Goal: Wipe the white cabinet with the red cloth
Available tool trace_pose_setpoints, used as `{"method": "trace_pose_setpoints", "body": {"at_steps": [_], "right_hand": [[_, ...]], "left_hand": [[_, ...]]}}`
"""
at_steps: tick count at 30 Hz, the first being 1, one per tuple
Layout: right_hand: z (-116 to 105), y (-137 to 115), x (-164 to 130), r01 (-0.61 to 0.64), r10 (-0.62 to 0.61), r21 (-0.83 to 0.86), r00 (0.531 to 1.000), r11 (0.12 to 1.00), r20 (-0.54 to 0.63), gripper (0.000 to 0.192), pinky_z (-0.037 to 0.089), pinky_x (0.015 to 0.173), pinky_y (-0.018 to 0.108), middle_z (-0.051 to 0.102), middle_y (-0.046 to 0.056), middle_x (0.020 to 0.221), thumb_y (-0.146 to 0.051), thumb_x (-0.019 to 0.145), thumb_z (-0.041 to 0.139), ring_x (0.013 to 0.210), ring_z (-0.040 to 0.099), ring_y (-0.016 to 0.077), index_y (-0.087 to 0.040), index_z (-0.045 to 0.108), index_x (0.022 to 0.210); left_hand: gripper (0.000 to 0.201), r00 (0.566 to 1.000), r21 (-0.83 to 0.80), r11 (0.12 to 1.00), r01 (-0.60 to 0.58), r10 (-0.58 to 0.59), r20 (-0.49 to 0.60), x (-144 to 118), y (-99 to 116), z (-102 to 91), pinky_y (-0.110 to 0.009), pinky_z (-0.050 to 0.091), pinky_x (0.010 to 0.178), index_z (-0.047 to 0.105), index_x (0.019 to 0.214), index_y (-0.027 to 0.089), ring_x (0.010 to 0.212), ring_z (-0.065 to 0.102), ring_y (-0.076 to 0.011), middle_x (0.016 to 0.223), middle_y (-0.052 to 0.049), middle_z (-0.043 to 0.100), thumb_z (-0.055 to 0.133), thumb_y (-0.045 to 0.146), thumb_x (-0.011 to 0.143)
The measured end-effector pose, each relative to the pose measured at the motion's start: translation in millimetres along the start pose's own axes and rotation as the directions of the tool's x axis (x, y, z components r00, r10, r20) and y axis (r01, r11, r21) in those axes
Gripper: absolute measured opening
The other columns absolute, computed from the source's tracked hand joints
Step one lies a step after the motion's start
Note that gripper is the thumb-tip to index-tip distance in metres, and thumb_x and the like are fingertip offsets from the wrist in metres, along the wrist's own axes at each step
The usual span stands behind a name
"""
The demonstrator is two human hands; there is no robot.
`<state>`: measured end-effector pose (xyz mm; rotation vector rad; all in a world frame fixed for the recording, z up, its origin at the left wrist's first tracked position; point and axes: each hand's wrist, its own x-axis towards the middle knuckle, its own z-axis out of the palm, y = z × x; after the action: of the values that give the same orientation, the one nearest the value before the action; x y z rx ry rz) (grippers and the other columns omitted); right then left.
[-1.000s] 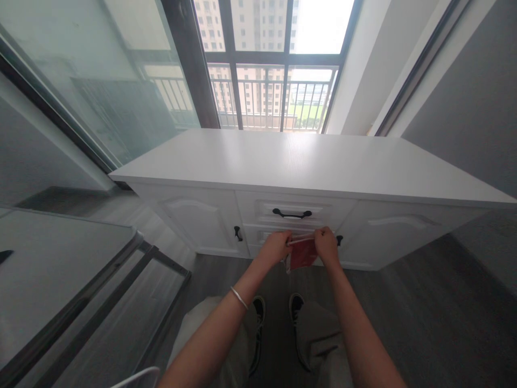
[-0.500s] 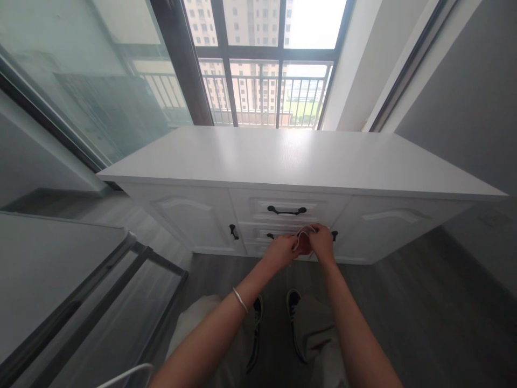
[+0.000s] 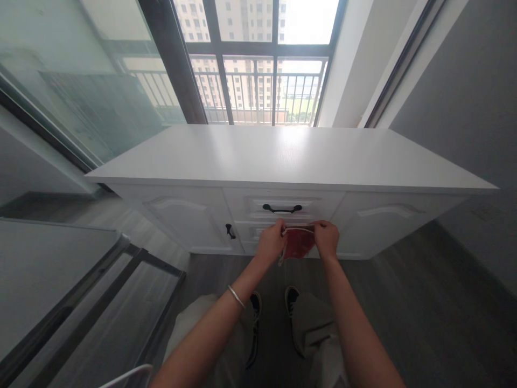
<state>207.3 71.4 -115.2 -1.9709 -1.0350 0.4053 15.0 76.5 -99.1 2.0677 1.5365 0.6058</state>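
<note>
A small red pouch with a whitish top edge hangs stretched between my two hands, in front of the white cabinet. My left hand pinches its left top corner; a silver bracelet sits on that wrist. My right hand pinches the right top corner. Both hands are level with the cabinet's lower drawer, just below the black drawer handle. What the pouch contains is hidden.
The cabinet has a broad white top, two doors and black knobs. Behind it is a large window with a railing. A glass sliding door and its floor track run along the left. Grey wall stands at the right. My shoes rest on dark wood flooring.
Half a second ago my hands were close together with the pouch bunched between them. They have moved apart, and the pouch is stretched flat again, as it was one second ago.
</note>
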Motion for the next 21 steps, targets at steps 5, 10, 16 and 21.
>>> {"method": "trace_pose_setpoints", "body": {"at_steps": [5, 10, 16, 21], "right_hand": [[-3.9, -0.5, -0.2, -0.018, 0.019, 0.038, 0.999, 0.999, -0.029, 0.032, 0.045, 0.078, 0.039, 0.080, 0.020, 0.092, -0.029, 0.083, 0.047, 0.090, 0.071, 0.0326, -0.020, 0.078, 0.079], [-5.3, 3.2, 1.1, -0.026, 0.026, 0.007, 1.000, 1.000, -0.008, 0.029, 0.043, 0.076, 0.040, 0.077, 0.018, 0.086, -0.035, 0.083, 0.046, 0.083, 0.067, 0.0311, -0.023, 0.071, 0.074], [-5.2, 11.0, 9.7, -0.121, 0.099, 0.138, 0.982, 0.983, 0.161, 0.028, 0.052, 0.076, 0.041, 0.076, 0.016, 0.083, -0.046, 0.082, 0.054, 0.086, 0.070, 0.0318, -0.024, 0.069, 0.072], [-13.6, 12.2, 10.4, -0.182, -0.061, 0.503, 0.901, 0.845, 0.429, 0.041, 0.061, 0.092, 0.043, 0.081, 0.013, 0.109, -0.052, 0.072, 0.082, 0.102, 0.076, 0.0292, -0.025, 0.076, 0.104]], "left_hand": [[0.040, 0.997, -0.197, 0.980, 0.015, -0.029, -0.065, 4.6, -6.3, -5.8, -0.030, 0.039, 0.074, 0.055, 0.122, 0.024, 0.079, 0.070, -0.0224, 0.079, 0.005, 0.069, 0.071, 0.009, 0.089], [0.034, 0.996, -0.253, 0.967, -0.032, 0.011, -0.084, 7.3, -9.7, -6.2, -0.029, 0.041, 0.076, 0.066, 0.117, 0.022, 0.079, 0.068, -0.0200, 0.082, 0.003, 0.072, 0.070, 0.004, 0.088], [0.021, 0.998, -0.245, 0.968, -0.051, 0.041, -0.045, 11.4, -17.9, -10.6, -0.030, 0.044, 0.082, 0.080, 0.104, 0.019, 0.086, 0.070, -0.0207, 0.091, -0.004, 0.079, 0.066, 0.007, 0.093], [0.008, 0.998, -0.343, 0.938, -0.052, 0.036, -0.054, 22.0, -35.2, -18.2, -0.031, 0.041, 0.077, 0.077, 0.093, 0.019, 0.082, 0.067, -0.0209, 0.082, -0.001, 0.074, 0.071, 0.023, 0.096]]}}
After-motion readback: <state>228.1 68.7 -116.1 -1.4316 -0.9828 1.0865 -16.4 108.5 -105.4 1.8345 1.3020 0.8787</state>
